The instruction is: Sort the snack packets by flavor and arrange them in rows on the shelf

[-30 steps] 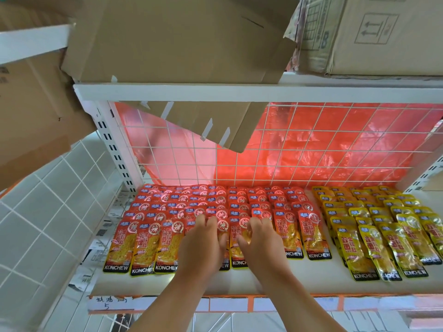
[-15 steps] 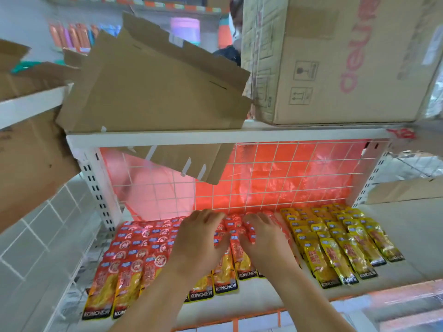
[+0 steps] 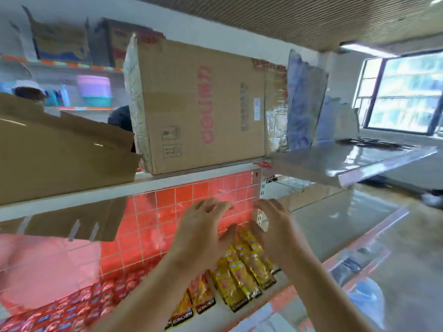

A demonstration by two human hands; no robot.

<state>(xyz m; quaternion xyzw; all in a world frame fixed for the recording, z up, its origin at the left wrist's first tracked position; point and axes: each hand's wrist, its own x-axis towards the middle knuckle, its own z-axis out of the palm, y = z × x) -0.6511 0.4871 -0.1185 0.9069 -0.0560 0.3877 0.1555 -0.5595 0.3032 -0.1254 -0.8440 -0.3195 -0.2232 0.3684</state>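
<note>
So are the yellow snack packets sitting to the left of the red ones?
No, the yellow packets lie to the right of the red packets on the shelf.

Single view: head-worn wide-angle camera, close to shelf front, facing forward and slightly down. Frame rolled, so shelf edges climb from 8 o'clock toward 2 o'clock. Forearms enter at 6 o'clock. Left hand and right hand sit just below centre, very near lens. Cardboard box at 12 o'clock, ceiling above it, window at 2 o'clock, red packets at 7 o'clock. Edges blurred.
</note>
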